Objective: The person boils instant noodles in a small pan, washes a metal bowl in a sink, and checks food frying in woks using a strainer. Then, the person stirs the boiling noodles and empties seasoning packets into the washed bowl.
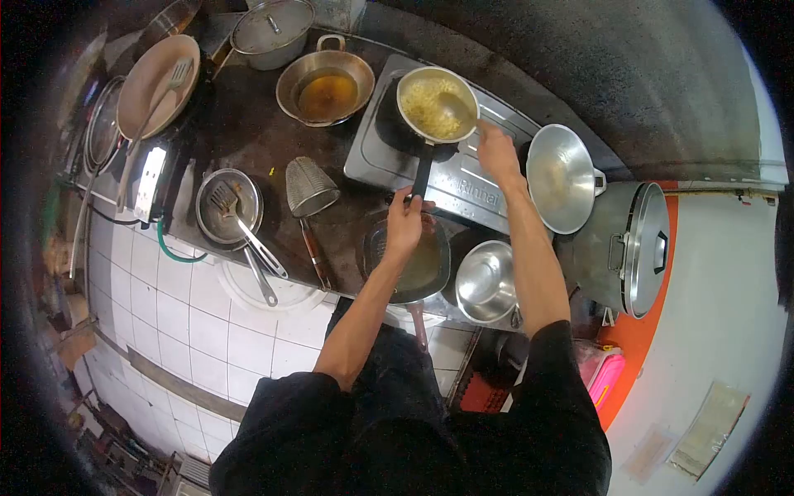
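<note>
A small pan (423, 93) with yellow food in it is over the left part of the silver stove (463, 183). My left hand (404, 225) is closed round the pan's black handle (423, 172). At the pan's right rim, my right hand (498, 152) is closed on the spoon, whose bowl (452, 106) lies in the yellow food; the hand hides most of the spoon's handle. Below my left hand sits a dark square pan (426, 263) with some liquid. To the right of my right hand is a wide metal wok (559, 178).
A wok of brown oil (328, 95), a wire strainer (312, 188) and a bowl with utensils (217, 227) stand on the left. A metal bowl (485, 281) lies near the front edge. A large lidded pot (608, 240) is at the right.
</note>
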`<act>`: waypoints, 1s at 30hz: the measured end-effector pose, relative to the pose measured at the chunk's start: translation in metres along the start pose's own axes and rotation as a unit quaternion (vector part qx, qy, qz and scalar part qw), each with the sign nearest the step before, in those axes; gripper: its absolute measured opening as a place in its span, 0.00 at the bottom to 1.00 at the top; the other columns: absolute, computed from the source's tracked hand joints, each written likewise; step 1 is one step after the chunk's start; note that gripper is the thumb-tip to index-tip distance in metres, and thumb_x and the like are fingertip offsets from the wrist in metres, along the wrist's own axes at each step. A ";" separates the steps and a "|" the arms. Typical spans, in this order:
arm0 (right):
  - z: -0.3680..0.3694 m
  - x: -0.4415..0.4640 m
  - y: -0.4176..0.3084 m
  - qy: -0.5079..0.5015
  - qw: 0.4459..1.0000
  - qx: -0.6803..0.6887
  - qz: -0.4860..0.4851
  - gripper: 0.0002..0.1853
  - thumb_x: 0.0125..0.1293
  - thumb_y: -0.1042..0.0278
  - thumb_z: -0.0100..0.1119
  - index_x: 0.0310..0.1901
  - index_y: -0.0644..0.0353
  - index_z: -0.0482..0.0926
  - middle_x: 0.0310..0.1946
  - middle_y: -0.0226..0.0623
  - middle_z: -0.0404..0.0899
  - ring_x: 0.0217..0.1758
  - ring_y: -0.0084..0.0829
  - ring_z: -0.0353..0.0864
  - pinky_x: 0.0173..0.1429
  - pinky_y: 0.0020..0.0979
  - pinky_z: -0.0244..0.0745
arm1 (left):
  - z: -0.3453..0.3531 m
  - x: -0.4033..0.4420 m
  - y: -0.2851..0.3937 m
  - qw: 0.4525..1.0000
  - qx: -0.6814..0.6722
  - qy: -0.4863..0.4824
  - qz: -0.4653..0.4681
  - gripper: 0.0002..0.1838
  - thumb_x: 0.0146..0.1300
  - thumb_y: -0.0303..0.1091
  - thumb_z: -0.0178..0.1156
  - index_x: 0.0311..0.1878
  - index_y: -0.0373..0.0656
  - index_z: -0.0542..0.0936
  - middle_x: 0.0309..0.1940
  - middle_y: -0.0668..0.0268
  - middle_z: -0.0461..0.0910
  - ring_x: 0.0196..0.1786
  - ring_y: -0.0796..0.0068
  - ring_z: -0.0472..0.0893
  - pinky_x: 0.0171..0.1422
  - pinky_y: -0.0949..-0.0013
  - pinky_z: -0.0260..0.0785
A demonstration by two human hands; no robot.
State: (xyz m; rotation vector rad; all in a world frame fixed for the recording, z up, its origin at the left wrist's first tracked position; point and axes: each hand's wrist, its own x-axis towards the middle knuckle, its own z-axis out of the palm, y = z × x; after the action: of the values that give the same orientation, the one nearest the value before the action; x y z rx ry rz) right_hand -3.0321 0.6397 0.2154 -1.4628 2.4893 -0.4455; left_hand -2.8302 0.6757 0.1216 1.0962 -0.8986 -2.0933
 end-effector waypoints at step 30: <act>0.213 -0.273 -0.091 -0.193 0.840 0.451 0.232 0.22 0.70 0.62 0.48 0.64 0.54 0.65 0.26 0.32 0.74 0.24 0.21 0.70 0.26 0.26 0.66 | -0.221 -0.121 -0.069 0.962 0.076 0.227 -0.129 0.18 0.66 0.42 0.57 0.53 0.41 0.72 0.43 0.61 0.78 0.38 0.68 0.81 0.39 0.67 0.76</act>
State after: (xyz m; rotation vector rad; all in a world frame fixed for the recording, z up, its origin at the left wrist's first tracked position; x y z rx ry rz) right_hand -2.7559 0.8056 0.0602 -0.4833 1.7715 -0.9310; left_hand -2.5971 0.7448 0.0266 1.7671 -0.7248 -1.8634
